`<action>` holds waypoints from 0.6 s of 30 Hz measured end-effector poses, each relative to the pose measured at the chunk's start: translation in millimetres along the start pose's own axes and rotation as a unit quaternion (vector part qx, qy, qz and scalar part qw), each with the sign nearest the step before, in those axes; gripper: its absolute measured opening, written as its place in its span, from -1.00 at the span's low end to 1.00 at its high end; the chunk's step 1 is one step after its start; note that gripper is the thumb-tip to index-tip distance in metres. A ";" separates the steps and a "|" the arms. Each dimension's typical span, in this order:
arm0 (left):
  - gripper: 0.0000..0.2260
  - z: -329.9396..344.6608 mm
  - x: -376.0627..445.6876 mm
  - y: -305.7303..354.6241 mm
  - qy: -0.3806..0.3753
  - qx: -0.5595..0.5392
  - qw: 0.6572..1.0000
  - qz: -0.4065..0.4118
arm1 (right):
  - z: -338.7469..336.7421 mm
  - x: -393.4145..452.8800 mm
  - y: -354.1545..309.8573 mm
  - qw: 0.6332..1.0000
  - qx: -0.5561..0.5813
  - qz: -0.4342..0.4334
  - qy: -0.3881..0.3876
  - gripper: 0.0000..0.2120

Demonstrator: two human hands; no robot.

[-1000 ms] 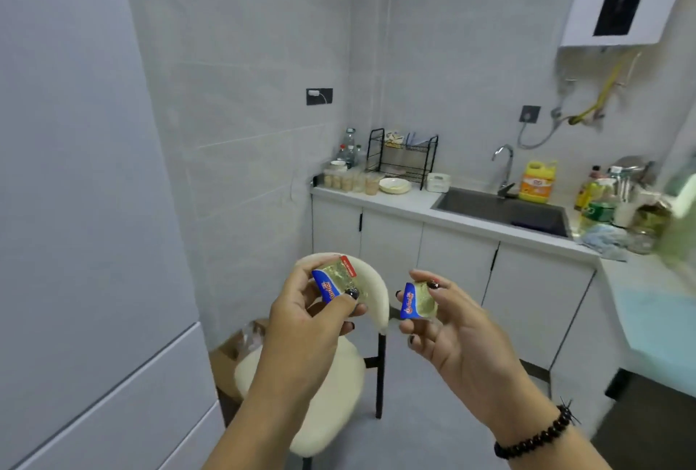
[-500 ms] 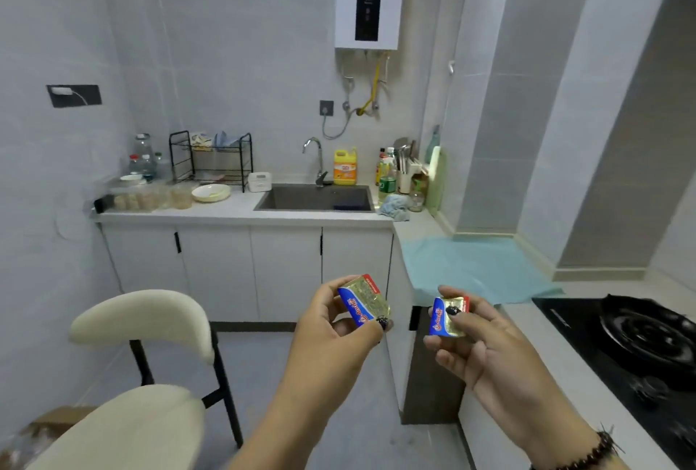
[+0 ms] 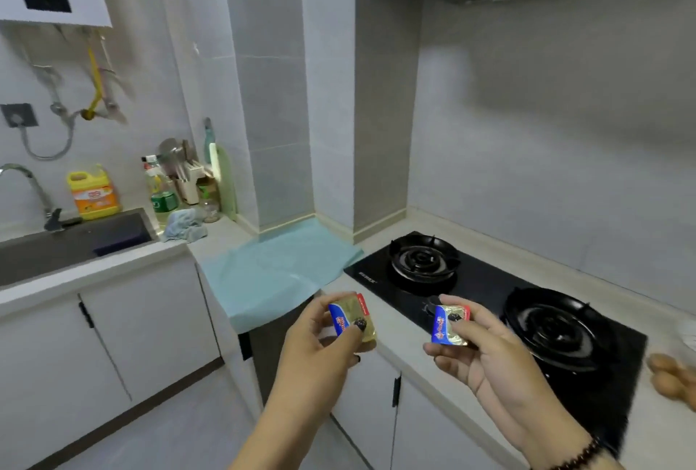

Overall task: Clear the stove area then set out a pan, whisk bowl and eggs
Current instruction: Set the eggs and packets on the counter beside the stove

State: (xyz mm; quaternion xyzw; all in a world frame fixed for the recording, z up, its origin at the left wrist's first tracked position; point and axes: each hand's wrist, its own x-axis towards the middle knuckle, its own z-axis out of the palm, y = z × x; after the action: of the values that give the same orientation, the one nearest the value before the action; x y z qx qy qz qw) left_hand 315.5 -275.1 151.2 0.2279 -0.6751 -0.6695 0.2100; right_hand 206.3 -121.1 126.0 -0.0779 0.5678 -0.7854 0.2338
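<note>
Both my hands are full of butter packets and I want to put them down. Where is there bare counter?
Free: the teal mat between the pillar corner and the stove, and the pale counter strip along the stove's front edge. Crowded: the corner right of the sink with bottles and a rag; eggs lie right of the stove.
</note>
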 end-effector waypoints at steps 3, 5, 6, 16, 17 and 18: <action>-0.77 23.3 27.6 -8.6 -0.078 0.015 0.997 -0.003 | -16.4 11.3 0.8 0.998 -0.001 -0.012 0.065 -0.73; -0.78 40.2 42.8 -17.1 -0.125 0.026 0.992 -0.008 | -26.9 14.2 3.9 0.995 -0.007 -0.016 0.102 -0.71; -0.79 47.1 48.6 -20.9 -0.144 0.031 0.989 -0.009 | -30.9 14.5 5.6 0.993 -0.009 -0.015 0.121 -0.70; -0.72 161.0 77.3 -61.4 -0.350 0.069 0.934 -0.033 | -125.8 -13.0 18.2 0.941 0.005 -0.023 0.336 -0.68; -0.68 173.0 76.5 -63.5 -0.360 0.068 0.930 -0.039 | -135.3 -16.5 16.5 0.936 0.007 -0.023 0.350 -0.69; -0.64 191.0 75.0 -67.1 -0.377 0.066 0.923 -0.047 | -152.0 -20.3 15.5 0.931 0.009 -0.025 0.363 -0.70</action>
State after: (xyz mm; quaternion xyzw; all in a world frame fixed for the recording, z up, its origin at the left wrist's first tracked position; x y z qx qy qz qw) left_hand 144.3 -164.8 79.5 0.0033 -0.7359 -0.6685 -0.1073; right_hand 169.5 14.4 62.4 0.2006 0.6049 -0.7706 -0.0072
